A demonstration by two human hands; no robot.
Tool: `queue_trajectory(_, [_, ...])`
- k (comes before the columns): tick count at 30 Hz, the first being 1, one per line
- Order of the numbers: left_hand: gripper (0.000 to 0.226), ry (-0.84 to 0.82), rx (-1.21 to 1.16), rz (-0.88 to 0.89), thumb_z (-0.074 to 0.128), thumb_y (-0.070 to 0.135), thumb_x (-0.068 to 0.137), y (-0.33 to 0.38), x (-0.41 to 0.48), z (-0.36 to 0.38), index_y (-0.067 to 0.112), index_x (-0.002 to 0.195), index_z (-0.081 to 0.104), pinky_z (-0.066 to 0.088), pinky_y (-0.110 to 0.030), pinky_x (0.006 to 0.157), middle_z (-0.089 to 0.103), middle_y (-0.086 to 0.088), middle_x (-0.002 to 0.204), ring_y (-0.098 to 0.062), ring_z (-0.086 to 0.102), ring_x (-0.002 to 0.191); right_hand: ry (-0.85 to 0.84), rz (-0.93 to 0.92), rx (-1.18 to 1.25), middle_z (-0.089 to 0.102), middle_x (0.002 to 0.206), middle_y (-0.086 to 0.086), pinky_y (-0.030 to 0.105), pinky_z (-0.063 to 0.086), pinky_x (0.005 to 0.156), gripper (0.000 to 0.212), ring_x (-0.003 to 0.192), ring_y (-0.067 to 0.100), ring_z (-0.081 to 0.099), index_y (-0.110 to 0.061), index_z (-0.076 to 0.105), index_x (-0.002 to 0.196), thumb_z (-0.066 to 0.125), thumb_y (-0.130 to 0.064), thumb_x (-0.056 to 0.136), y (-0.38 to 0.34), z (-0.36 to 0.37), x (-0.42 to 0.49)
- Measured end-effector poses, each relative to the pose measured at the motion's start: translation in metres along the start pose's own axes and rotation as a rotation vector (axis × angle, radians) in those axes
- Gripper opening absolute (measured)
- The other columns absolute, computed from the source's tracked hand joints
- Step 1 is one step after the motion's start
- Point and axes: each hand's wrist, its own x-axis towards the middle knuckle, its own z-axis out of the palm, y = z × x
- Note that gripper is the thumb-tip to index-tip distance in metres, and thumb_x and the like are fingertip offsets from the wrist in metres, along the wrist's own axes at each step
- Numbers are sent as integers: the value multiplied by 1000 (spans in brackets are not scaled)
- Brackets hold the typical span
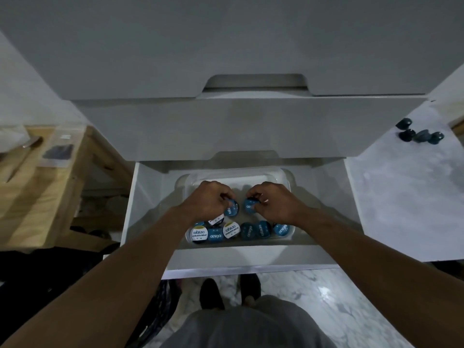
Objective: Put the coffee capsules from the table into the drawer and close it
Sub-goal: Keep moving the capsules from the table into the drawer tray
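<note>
Here, the white drawer (148,197) is pulled out, and a clear tray (233,175) sits inside it. Both hands are down in the tray, close together but not touching. The left hand (211,202) has its fingers curled round one blue capsule (232,208). The right hand (276,200) pinches a second blue capsule (251,206) just beside it. It is hard to tell if these two rest on the tray or are held just above it. Along the near side of the tray is a row of capsules (261,229), some with blue tops and some with white tops, packed close. On the white table (401,197) to the right, well away from the hands, four dark capsules (423,136) lie in a small bunch. Dark shoes (212,292) stand on the marble floor (326,297) below the drawer.
</note>
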Motion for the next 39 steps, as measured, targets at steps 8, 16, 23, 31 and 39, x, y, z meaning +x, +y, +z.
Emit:
queue_trajectory(8, [18, -47, 39, -28, 67, 4, 81, 1, 0, -2, 12, 96, 74, 45, -13, 75, 72, -1, 97, -6, 62, 82, -82, 17, 46, 69, 105, 1, 17, 45, 74, 28, 89, 14, 62, -16, 67, 110, 67, -7, 83, 1, 8, 5])
queue_trajectory(16, [21, -85, 59, -74, 65, 4, 80, 4, -2, -1, 15, 94, 75, 39, -2, 63, 72, 1, 94, -2, 60, 78, -103, -11, 22, 69, 104, 2, 13, 44, 72, 27, 88, 12, 62, -16, 68, 109, 68, -10, 83, 3, 7, 7])
queue_trajectory(23, [24, -39, 83, -69, 63, 3, 81, 7, -8, 0, 13, 99, 73, 42, -6, 70, 72, -2, 98, -5, 60, 81, -102, -33, 32, 68, 109, 2, 15, 43, 76, 33, 86, 9, 58, -14, 65, 115, 69, -13, 83, 6, 7, 7])
queue_trajectory(31, [34, 140, 313, -214, 61, 37, 86, 22, -26, -18, 26, 119, 61, 43, -23, 89, 64, 6, 120, -9, 60, 102, 66, -128, -170, 61, 119, 8, 27, 46, 88, 33, 104, 22, 59, -16, 62, 119, 61, -22, 87, 9, -18, 13])
queue_trajectory(39, [35, 384, 528, -140, 55, 30, 89, 57, -72, -20, 14, 120, 58, 51, -43, 88, 60, -10, 121, -32, 59, 104, 218, -137, -346, 57, 121, 15, 37, 47, 93, 36, 109, 31, 56, -11, 59, 121, 58, -29, 90, -8, -45, -27])
